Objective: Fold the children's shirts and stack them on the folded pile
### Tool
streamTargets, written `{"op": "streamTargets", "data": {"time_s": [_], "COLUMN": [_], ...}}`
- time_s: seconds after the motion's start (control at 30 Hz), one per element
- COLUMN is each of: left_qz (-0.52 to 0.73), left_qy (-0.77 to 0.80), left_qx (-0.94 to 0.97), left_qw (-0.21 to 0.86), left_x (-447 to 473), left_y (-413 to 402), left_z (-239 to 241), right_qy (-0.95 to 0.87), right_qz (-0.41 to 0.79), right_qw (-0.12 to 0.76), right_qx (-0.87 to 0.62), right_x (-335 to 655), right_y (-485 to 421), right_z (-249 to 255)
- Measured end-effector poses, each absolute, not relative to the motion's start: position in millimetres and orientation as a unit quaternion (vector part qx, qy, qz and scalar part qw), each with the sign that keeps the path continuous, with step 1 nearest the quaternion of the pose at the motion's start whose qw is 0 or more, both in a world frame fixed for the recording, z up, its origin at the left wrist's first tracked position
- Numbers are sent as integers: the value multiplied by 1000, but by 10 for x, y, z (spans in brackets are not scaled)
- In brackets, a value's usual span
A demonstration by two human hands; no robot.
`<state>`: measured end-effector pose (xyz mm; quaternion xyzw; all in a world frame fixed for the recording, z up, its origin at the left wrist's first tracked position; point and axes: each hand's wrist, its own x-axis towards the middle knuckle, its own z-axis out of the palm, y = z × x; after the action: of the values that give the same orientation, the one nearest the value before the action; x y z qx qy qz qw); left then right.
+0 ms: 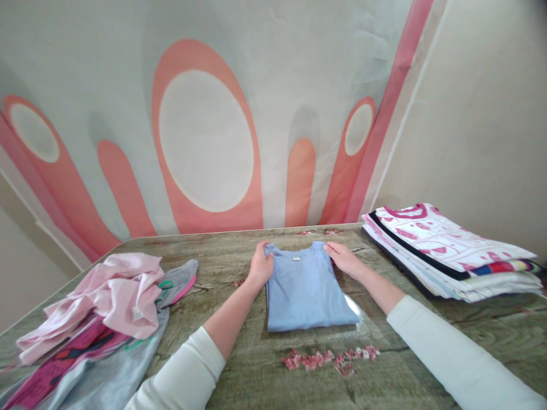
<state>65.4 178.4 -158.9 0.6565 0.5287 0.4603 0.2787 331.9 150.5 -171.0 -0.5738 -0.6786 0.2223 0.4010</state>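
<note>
A blue shirt (305,293), folded into a rough rectangle, lies on the table in front of me with its neckline and a small white label at the far side. My left hand (261,266) pinches the shirt's far left corner at the shoulder. On the opposite shoulder, my right hand (342,258) grips the far right corner between thumb and fingers. The near edge of the shirt is a straight fold resting on the tabletop.
Crumpled pink and grey clothes (128,290) lie heaped at the left. A stack of folded shirts (453,245) stands at the right, a white one with pink prints on top. The wood-patterned table (239,370) meets a wall with a printed backdrop (277,85).
</note>
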Motion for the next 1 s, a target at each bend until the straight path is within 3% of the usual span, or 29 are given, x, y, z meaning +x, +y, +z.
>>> {"op": "streamTargets", "data": {"time_s": [0.3,0.43,0.5,0.77,1.0], "left_qz": [462,421,387,107,72], "left_qy": [506,513,479,266,260], "left_qx": [678,726,775,945,954], "left_qw": [266,182,145,157,128], "left_x": [658,676,744,1062,1044], "left_y": [1727,1622,1482,726,587], "left_z": [-1471,-1448,-1380,-1188,-1212], "right_qy": [-682,-692,-700,-665,-686], "right_qz": [224,212,215,179,75], "right_qw": [388,382,384,408,413], "right_qx": [-579,-574,-563,-600,-595], "right_x": [3304,3299,3301,3261,3203], "right_y": [1495,1496,1505,1517,1451], "right_z": [-1674,-1649,-1662,-1835,-1827]}}
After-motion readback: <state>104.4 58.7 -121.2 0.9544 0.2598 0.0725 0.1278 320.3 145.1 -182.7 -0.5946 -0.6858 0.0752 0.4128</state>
